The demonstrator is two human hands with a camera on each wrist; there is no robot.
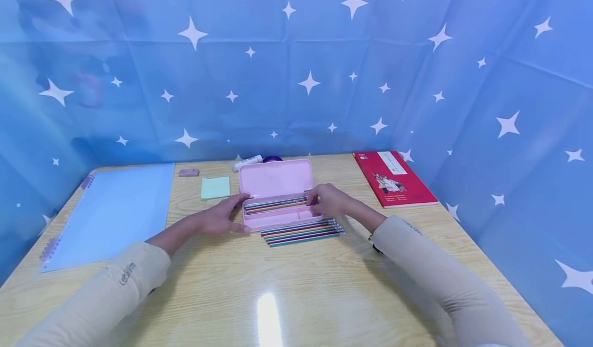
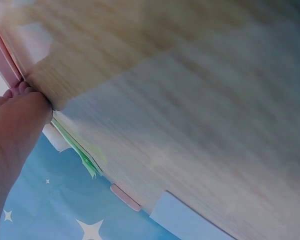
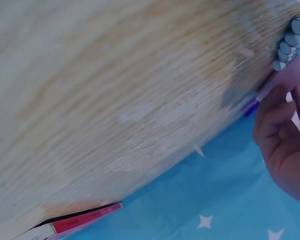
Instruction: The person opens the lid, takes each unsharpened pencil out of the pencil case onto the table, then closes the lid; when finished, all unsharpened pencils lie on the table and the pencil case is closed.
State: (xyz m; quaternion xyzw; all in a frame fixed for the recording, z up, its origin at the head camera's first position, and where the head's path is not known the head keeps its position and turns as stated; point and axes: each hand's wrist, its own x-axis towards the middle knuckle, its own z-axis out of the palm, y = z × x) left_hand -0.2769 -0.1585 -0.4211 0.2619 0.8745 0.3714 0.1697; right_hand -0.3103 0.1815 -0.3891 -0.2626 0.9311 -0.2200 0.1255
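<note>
A pink pencil case [image 1: 275, 179] lies with its lid raised, several pencils [image 1: 274, 205] in its back compartment. My left hand [image 1: 216, 215] holds the case's left end, thumb at the front corner and fingers on the far side. In the left wrist view, its curled fingertips are at the case edge. My right hand [image 1: 330, 200] reaches over the case's right end, bent fingers pinching the pencil ends; the fingertips are partly hidden. Just in front of the case, a row of striped pencils [image 1: 303, 232] lies on the table, pale round ends [image 3: 286, 46] to the right.
Sticky notes [image 1: 215, 188] and a small eraser [image 1: 189, 172] lie left of the case. Behind it are a white tube [image 1: 247, 162] and a purple round item [image 1: 272, 158]. A pale blue sheet [image 1: 116, 213] covers the left side; a red book [image 1: 393, 178] lies at right.
</note>
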